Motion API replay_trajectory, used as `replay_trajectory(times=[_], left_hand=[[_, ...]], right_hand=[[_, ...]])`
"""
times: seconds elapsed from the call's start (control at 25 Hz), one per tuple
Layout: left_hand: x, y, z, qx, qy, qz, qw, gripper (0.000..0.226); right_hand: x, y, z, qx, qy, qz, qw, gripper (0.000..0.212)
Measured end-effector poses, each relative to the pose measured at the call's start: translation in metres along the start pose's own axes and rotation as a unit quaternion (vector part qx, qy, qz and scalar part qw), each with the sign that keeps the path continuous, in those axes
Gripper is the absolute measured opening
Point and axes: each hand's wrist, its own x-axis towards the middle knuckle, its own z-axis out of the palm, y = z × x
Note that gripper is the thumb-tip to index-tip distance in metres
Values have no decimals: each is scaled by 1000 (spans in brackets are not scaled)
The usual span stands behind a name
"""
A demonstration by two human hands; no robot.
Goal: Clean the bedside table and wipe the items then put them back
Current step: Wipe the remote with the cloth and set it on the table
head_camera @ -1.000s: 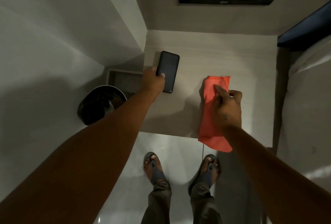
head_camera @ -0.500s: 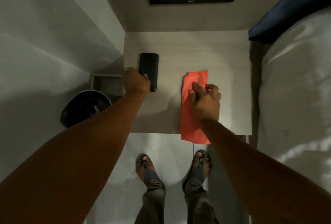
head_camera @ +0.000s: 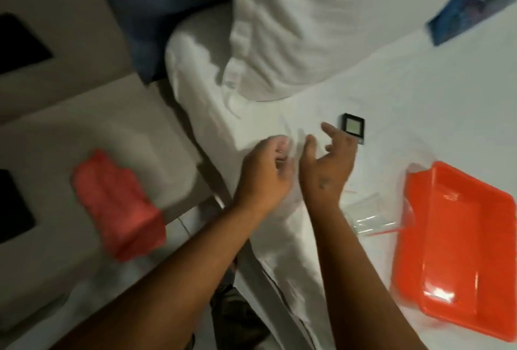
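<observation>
The view has swung to the bed. The red cloth (head_camera: 117,204) lies crumpled on the pale bedside table (head_camera: 70,137), with the black phone (head_camera: 12,205) at the frame's left edge. Both hands hover over the white sheet, apart from the cloth. My left hand (head_camera: 264,179) has loosely curled fingers and my right hand (head_camera: 328,163) has spread fingers; nothing clear shows in either, though the frame is blurred. A small black clock (head_camera: 354,127) lies on the sheet just beyond my right fingertips.
An orange plastic tray (head_camera: 458,252) sits on the bed (head_camera: 405,92) at the right, with a clear plastic item (head_camera: 369,217) beside it. A white pillow (head_camera: 293,22) lies at the head of the bed. A dark wall panel (head_camera: 16,45) shows at upper left.
My head turned right, from the table to the bed. My left hand let go of the phone, my right hand left the red cloth, and both moved over the sheet.
</observation>
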Motion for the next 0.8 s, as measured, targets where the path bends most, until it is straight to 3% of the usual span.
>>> replay_trajectory(times=[0.12, 0.28, 0.44, 0.64, 0.8], left_hand=[[12, 27, 73, 0, -131, -114, 985, 39], [29, 34, 101, -36, -152, -196, 968, 26], [23, 39, 85, -80, -158, -199, 964, 37], [1, 23, 1, -159, -77, -187, 966, 38], [-26, -24, -110, -252, 41, -209, 944, 39]], right_hand=[[39, 46, -44, -144, -64, 208, 965, 61], [66, 67, -51, -159, -146, 228, 949, 65], [61, 56, -49, -26, -148, 268, 952, 54], [2, -2, -15, 124, -247, 222, 935, 36], [-70, -65, 49, 136, -362, 147, 910, 21]])
